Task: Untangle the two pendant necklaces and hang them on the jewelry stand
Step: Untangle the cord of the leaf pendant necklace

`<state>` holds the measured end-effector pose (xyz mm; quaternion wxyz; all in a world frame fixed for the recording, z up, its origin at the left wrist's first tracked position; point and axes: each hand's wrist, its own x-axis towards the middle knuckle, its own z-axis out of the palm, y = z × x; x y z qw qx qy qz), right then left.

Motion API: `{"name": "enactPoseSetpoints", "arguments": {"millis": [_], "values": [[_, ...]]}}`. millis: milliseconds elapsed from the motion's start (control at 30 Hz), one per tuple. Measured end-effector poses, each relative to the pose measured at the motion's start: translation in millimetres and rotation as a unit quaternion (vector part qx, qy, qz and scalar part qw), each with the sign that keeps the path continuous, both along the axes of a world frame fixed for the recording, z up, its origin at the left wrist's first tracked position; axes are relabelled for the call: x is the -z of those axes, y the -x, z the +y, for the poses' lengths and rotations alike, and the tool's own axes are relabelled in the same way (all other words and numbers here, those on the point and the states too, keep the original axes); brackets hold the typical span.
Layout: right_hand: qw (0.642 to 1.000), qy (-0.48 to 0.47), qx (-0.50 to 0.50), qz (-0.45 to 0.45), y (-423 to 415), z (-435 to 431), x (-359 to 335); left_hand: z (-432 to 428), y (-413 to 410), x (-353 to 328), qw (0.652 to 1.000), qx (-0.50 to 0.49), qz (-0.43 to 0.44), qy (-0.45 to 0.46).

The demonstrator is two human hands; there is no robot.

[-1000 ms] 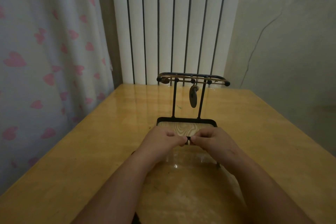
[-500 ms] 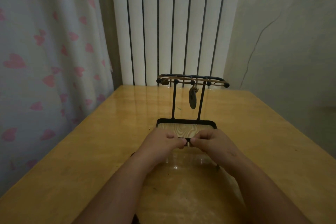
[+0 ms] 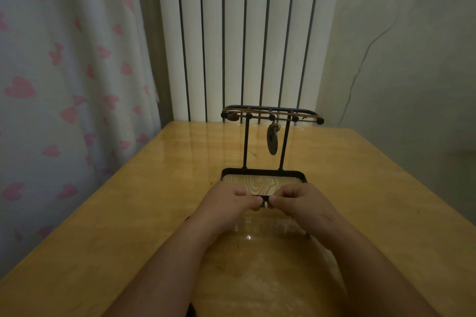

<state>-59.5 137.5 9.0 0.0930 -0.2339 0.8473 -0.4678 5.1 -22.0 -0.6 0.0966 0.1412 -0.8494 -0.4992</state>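
While the white curtain printed with pink hearts point(image 3: 64, 85) hangs well off to the left, the left hand point(image 3: 228, 201) lies low over the glossy yellow wooden table point(image 3: 128, 213) with its fingers curled, thumb and fingertips pinching a small pale piece point(image 3: 265, 204). What that piece is I cannot tell, as it is too small, though a clasp or bead of a necklace seems likely. Just right of it the right hand point(image 3: 300, 201) mirrors the grip, curled and pinching the same piece, so the two thumbs almost meet.

Directly beyond both hands stands the black wire jewelry stand with a wood-grain tray base point(image 3: 246, 144), the tray's near rim hidden behind the knuckles. On its top bar, beyond the left hand, a small brownish pendant point(image 3: 233, 118) sits by the end knob, and a tan cord point(image 3: 257, 110) lies along the bar. Further right, a dark oval pendant point(image 3: 272, 141) hangs between the two posts.

Judging by this, at least one necklace looks hung already. Whatever the fingers are working on is probably the last part to free and hang.
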Motion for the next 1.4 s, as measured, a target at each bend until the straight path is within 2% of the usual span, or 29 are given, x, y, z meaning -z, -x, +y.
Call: {"name": "enactPoseSetpoints", "arguments": {"millis": [1400], "values": [[1.000,0.018,0.001,-0.016,1.4,1.5,0.3,-0.5,-1.0,-1.2,1.000,-0.004,-0.007,-0.012]]}}
